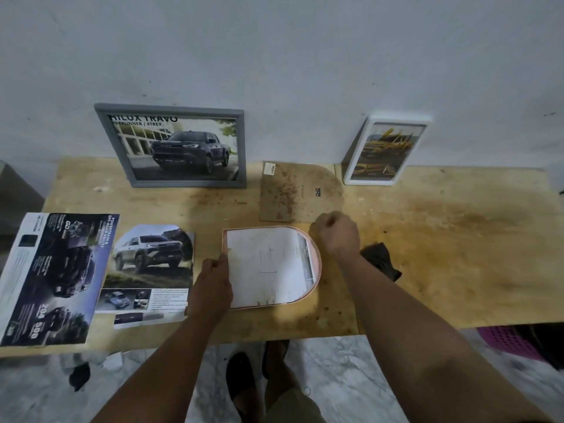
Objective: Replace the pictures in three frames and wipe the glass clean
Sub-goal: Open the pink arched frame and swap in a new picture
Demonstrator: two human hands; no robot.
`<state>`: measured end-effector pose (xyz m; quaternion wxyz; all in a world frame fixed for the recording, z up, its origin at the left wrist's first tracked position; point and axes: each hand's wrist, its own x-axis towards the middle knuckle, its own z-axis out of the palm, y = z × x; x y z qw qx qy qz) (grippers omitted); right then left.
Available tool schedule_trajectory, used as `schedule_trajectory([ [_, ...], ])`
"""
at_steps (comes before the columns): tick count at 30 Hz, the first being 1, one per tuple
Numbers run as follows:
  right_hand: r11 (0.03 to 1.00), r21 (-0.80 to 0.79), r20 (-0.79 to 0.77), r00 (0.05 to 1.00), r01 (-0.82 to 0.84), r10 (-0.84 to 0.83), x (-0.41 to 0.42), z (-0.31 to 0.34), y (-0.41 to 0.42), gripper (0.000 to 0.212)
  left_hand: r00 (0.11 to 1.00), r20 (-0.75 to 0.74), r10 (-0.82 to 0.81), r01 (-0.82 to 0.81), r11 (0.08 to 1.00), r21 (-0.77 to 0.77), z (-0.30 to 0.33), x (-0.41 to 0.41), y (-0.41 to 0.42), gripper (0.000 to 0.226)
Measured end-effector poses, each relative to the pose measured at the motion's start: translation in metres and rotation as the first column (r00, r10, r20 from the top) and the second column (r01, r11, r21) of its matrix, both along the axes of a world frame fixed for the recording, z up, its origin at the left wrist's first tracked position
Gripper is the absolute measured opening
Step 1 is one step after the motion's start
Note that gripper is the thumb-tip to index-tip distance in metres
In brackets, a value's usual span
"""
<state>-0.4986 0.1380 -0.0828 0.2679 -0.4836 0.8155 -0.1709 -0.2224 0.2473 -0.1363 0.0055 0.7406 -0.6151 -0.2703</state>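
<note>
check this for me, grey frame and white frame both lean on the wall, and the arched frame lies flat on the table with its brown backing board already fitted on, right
Not quite. The head view shows the brown backing board off, lying on the table behind the arched frame. The grey frame and white frame do lean on the wall.

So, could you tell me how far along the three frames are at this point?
Two look done: the grey frame and the white frame lean on the wall with car pictures in them. The arched frame is in hand, face down with paper laid in; the left hand pinches its edge and the right hand is fisted at the curve. Its backing board is still off, and the cloth lies idle.
</note>
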Motion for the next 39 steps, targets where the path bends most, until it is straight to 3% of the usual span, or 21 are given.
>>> schedule_trajectory([
  [3, 0.980, 0.150, -0.052, 0.988, -0.133, 0.142, 0.009, -0.010, 0.037, 0.022, 1.000, 0.014, 0.001, -0.001, 1.000, 0.012, -0.001, 0.000, 0.000, 0.063],
  [6, 0.958, 0.252, -0.073, 0.984, -0.139, 0.162, 0.016, -0.021, 0.058, 0.036, 1.000, 0.026, -0.017, 0.017, 1.000, 0.014, -0.001, 0.000, 0.000, 0.066],
  [9, 0.963, 0.244, -0.094, 0.985, -0.115, 0.142, 0.021, -0.027, 0.065, 0.040, 0.998, 0.052, -0.039, 0.038, 0.999, 0.018, -0.005, 0.000, -0.001, 0.070],
  [15, 0.974, 0.214, -0.104, 0.990, -0.075, 0.099, 0.027, -0.028, 0.066, 0.026, 0.999, 0.047, -0.013, 0.012, 1.000, 0.020, -0.012, 0.002, -0.002, 0.072],
  [21, 0.976, 0.215, 0.166, 0.985, 0.019, -0.056, 0.017, -0.026, 0.065, 0.016, 0.999, 0.042, -0.034, 0.033, 0.999, 0.017, -0.008, 0.002, -0.003, 0.072],
  [24, 0.979, 0.205, 0.443, 0.891, 0.009, -0.101, 0.008, -0.011, 0.064, 0.015, 0.999, 0.007, -0.049, 0.049, 0.999, 0.009, 0.005, 0.001, -0.003, 0.066],
  [27, 0.966, 0.258, 0.577, 0.798, 0.024, -0.174, 0.000, 0.012, 0.066, 0.018, 0.993, -0.095, 0.072, -0.078, 0.995, -0.061, 0.025, -0.001, -0.004, 0.046],
  [28, 0.964, 0.263, 0.607, 0.768, 0.050, -0.206, 0.000, 0.018, 0.065, 0.023, 0.957, -0.221, 0.187, -0.203, 0.978, -0.049, 0.034, -0.002, -0.005, 0.040],
  [29, 0.964, 0.257, 0.630, 0.745, 0.066, -0.219, 0.000, 0.025, 0.063, 0.027, 0.862, -0.398, 0.313, -0.338, 0.941, 0.009, 0.044, -0.002, -0.007, 0.037],
  [31, 0.971, 0.232, 0.658, 0.727, 0.051, -0.195, 0.008, 0.042, 0.057, 0.026, 0.527, -0.684, 0.504, -0.496, 0.836, 0.233, 0.060, 0.005, -0.011, 0.038],
  [32, 0.975, 0.217, 0.672, 0.718, 0.043, -0.181, 0.015, 0.051, 0.055, 0.022, 0.443, -0.730, 0.520, -0.495, 0.821, 0.285, 0.069, 0.010, -0.012, 0.036],
  [35, 0.986, 0.166, 0.709, 0.698, -0.026, -0.101, 0.050, 0.074, 0.041, 0.018, 0.335, -0.800, 0.499, -0.523, 0.804, 0.283, 0.091, 0.037, -0.007, 0.024],
  [39, 0.985, 0.111, 0.752, 0.659, -0.129, 0.002, 0.121, 0.104, 0.025, 0.007, 0.221, -0.823, 0.523, -0.681, 0.687, 0.254, 0.109, 0.088, 0.007, 0.019],
])
